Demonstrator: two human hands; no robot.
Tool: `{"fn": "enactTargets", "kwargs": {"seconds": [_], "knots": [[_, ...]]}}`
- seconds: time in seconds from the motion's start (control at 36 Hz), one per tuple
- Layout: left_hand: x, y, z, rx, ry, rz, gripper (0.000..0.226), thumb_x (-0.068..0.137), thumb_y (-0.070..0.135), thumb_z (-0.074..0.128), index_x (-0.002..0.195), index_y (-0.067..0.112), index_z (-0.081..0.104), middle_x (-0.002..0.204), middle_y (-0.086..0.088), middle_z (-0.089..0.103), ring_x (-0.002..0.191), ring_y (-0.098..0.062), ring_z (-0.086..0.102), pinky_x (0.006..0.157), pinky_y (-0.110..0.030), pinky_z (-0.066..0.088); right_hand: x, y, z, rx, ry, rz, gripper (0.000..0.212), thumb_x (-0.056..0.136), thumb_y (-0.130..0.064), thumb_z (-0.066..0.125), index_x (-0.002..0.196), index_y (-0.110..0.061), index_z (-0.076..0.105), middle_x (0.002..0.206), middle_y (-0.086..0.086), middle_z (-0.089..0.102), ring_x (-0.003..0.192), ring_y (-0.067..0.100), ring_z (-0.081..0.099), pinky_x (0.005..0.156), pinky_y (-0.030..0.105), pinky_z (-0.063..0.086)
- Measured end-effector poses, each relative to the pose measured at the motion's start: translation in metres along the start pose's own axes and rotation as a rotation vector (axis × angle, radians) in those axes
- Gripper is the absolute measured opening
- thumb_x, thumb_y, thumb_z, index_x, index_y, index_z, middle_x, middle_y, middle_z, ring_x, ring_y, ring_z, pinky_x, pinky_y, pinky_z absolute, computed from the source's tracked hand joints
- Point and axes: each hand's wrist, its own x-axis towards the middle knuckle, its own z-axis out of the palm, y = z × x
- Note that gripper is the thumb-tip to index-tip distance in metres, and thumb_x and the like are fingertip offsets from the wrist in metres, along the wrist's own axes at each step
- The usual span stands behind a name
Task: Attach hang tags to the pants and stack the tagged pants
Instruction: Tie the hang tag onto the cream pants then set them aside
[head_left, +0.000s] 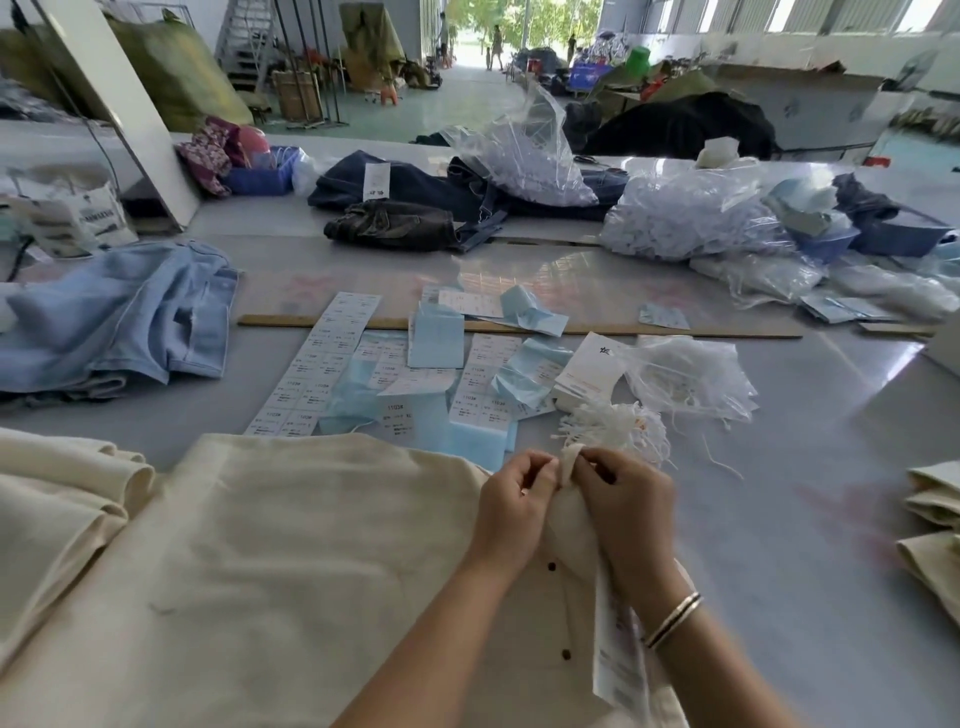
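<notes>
Cream pants (270, 561) lie flat on the grey table (779, 519) at my six o'clock, and my left hand (511, 512) and right hand (626, 506) both pinch a raised fold of their cloth. White hang tag (618, 660) dangles beneath my right wrist. Loose white strings (608, 423) sit just beyond at twelve o'clock, label sheets (311, 364) toward eleven.

The room was a large hall with a pale green floor (457, 104) that ran back to an open doorway (475, 31), bright with daylight and trees beyond. A row of windows (779, 15) lined the right wall. A metal staircase (244, 47) rose at the back left, near green sacks (176, 73). A white panel (119, 104) leaned at the left. The grey table (810, 467) shone with reflected light.
</notes>
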Motion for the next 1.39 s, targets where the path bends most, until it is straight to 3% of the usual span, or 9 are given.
{"fn": "enactTargets", "kwargs": {"seconds": [0.11, 0.44, 0.58, 0.69, 0.81, 0.92, 1.11, 1.31, 1.39], "knots": [[0.0, 0.005, -0.009, -0.205, -0.048, -0.139, 0.009, 0.096, 0.017, 0.056, 0.1, 0.024, 0.061, 0.085, -0.003, 0.068, 0.076, -0.01, 0.061, 0.07, -0.023, 0.048, -0.01, 0.0, 0.011, 0.117, 0.053, -0.097, 0.012, 0.076, -0.01, 0.07, 0.072, -0.022, 0.073, 0.069, -0.009, 0.068, 0.065, 0.006, 0.059, 0.061, 0.017, 0.043], [-0.003, 0.008, -0.01, -0.32, 0.028, -0.181, 0.007, 0.091, 0.014, 0.063, 0.087, 0.015, 0.068, 0.066, 0.01, 0.068, 0.062, 0.001, 0.06, 0.059, -0.014, 0.048, -0.007, 0.0, 0.006, 0.016, -0.004, -0.158, 0.013, 0.079, -0.012, 0.073, 0.07, -0.02, 0.07, 0.067, -0.01, 0.064, 0.064, 0.007, 0.057, 0.057, 0.025, 0.045], [0.001, 0.01, -0.01, -0.219, 0.011, -0.227, 0.012, 0.097, 0.019, 0.055, 0.089, 0.016, 0.064, 0.076, 0.002, 0.064, 0.068, -0.007, 0.057, 0.065, -0.021, 0.048, 0.005, -0.012, -0.007, -0.054, -0.193, -0.097, 0.006, 0.078, -0.011, 0.074, 0.079, -0.017, 0.076, 0.064, -0.014, 0.061, 0.057, -0.003, 0.055, 0.056, 0.005, 0.035], [0.003, 0.012, -0.01, -0.262, 0.012, -0.291, 0.018, 0.101, 0.024, 0.046, 0.095, 0.013, 0.059, 0.082, 0.003, 0.069, 0.068, -0.007, 0.062, 0.062, -0.024, 0.049, 0.017, -0.023, -0.039, 0.027, -0.359, 0.046, 0.021, 0.085, -0.009, 0.067, 0.089, -0.029, 0.071, 0.078, -0.017, 0.064, 0.057, -0.002, 0.056, 0.056, 0.012, 0.045], [0.005, 0.018, -0.008, -0.297, 0.015, -0.304, 0.02, 0.104, 0.025, 0.039, 0.097, 0.014, 0.055, 0.091, 0.004, 0.075, 0.068, -0.005, 0.064, 0.055, -0.018, 0.047, 0.021, -0.036, -0.058, 0.299, -0.392, 0.162, 0.029, 0.085, 0.006, 0.06, 0.083, -0.023, 0.069, 0.08, -0.008, 0.07, 0.06, 0.003, 0.06, 0.061, 0.017, 0.053], [0.006, 0.023, -0.01, -0.436, 0.021, -0.268, 0.019, 0.104, 0.024, 0.037, 0.099, 0.015, 0.054, 0.098, 0.004, 0.074, 0.076, -0.006, 0.062, 0.073, -0.023, 0.043, 0.024, -0.04, -0.064, 0.756, -0.49, 0.346, 0.019, 0.08, 0.011, 0.06, 0.088, -0.003, 0.07, 0.083, 0.008, 0.073, 0.07, 0.013, 0.066, 0.072, 0.02, 0.056], [0.013, 0.043, -0.018, -0.56, 0.021, -0.083, 0.02, 0.101, 0.014, 0.042, 0.084, 0.015, 0.053, 0.063, 0.006, 0.055, 0.059, -0.008, 0.047, 0.069, -0.024, 0.039, 0.025, -0.037, -0.062, 1.249, -0.589, 0.46, 0.044, 0.066, 0.014, 0.044, 0.088, -0.005, 0.077, 0.101, 0.019, 0.071, 0.096, 0.026, 0.069, 0.084, 0.03, 0.056], [0.005, 0.065, -0.025, -0.285, -0.194, 0.11, 0.015, 0.096, 0.006, 0.053, 0.089, 0.017, 0.06, 0.069, 0.015, 0.064, 0.068, 0.005, 0.058, 0.065, -0.008, 0.045, 0.021, -0.047, -0.056, 0.924, -0.438, 0.171, 0.045, 0.072, 0.02, 0.057, 0.086, -0.017, 0.079, 0.096, 0.008, 0.074, 0.092, 0.017, 0.07, 0.08, 0.021, 0.055], [-0.001, 0.067, -0.027, -0.286, -0.219, 0.112, 0.015, 0.095, 0.003, 0.052, 0.094, 0.015, 0.06, 0.071, 0.016, 0.066, 0.069, 0.005, 0.06, 0.066, -0.008, 0.046, 0.021, -0.05, -0.051, 0.763, -0.333, 0.065, 0.042, 0.075, 0.018, 0.063, 0.081, -0.021, 0.078, 0.093, 0.0, 0.072, 0.092, 0.023, 0.069, 0.082, 0.029, 0.054]]}}
